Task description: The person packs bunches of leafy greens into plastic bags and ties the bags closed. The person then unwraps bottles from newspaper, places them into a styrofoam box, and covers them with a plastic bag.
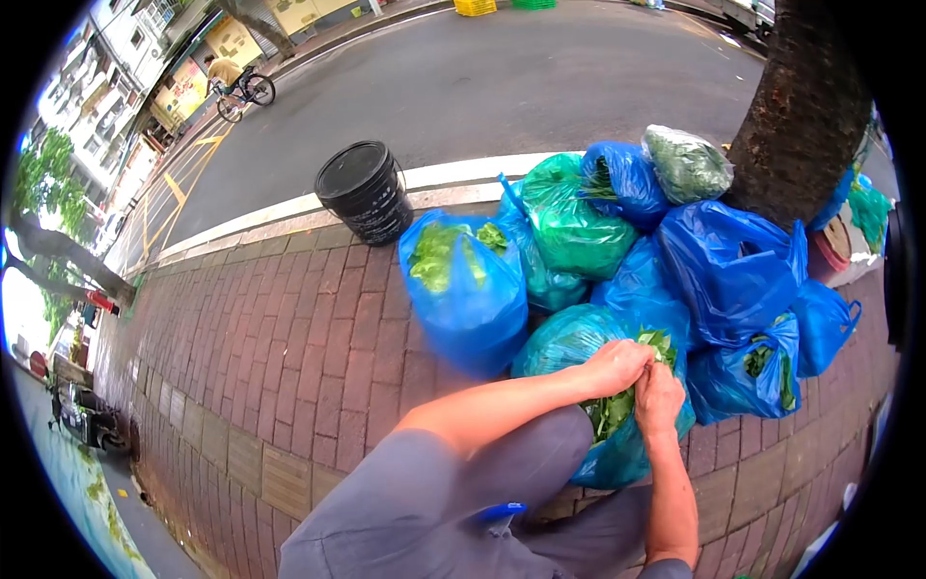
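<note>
While the left hand (618, 368) and right hand (661, 399) meet over the greens (606, 416), whether gripping anything I can't tell, their bag (617, 465), lower right of centre, holds them but gapes open, so work looks unfinished.

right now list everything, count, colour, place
bucket: one, black, pavement edge
near bag: one, teal, under hands
leaves: uncounted, green, in near bag
other bags: several, mostly blue, piled alongside
trees: several, brown trunks, nearest right
crates: two, yellow, green, top edge
bicycle: one, dark, ridden, upper left
scooter: one, black, far left
vehicle: one, white, top right
buildings: several, mixed, upper left
road: one, grey, beyond bags
pavement: one, reddish, under bags
left hand, right hand: two, bare, at leaves
legs: two, grey, bottom
</note>
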A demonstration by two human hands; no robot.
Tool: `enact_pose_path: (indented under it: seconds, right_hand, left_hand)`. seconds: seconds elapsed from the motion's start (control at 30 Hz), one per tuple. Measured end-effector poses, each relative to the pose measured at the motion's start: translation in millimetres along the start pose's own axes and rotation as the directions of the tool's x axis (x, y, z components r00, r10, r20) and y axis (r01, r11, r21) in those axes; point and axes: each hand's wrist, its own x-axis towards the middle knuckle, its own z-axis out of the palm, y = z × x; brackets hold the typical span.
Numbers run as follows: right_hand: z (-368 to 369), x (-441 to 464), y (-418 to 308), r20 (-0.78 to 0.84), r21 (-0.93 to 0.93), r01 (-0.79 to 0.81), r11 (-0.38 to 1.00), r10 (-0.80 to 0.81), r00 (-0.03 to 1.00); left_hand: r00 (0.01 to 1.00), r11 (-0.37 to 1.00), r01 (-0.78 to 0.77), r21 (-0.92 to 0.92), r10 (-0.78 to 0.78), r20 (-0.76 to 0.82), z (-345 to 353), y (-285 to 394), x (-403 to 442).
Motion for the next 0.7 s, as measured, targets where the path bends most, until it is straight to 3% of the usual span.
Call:
enact_pose_path:
  seconds: [0.27,0.57,0.7]
  right_hand:
    - [-22,-3,2,0.149,0.228,-0.020,0.974,-0.015,0.989]
    - [-25,-5,-2,0.096,0.245,-0.056,0.968,0.034,0.995]
    - [-28,-8,5,0.159,0.270,-0.094,0.958,0.052,0.986]
  left_hand:
    - [0.995,0.999,0.031,-0.033,-0.028,0.097,0,3,1]
    - [0.989,0.976,-0.087,0.198,0.061,0.135,15,-10,4]
    - [0.937,0.903,-0.343,0.259,0.348,0.025,21,-8,9]
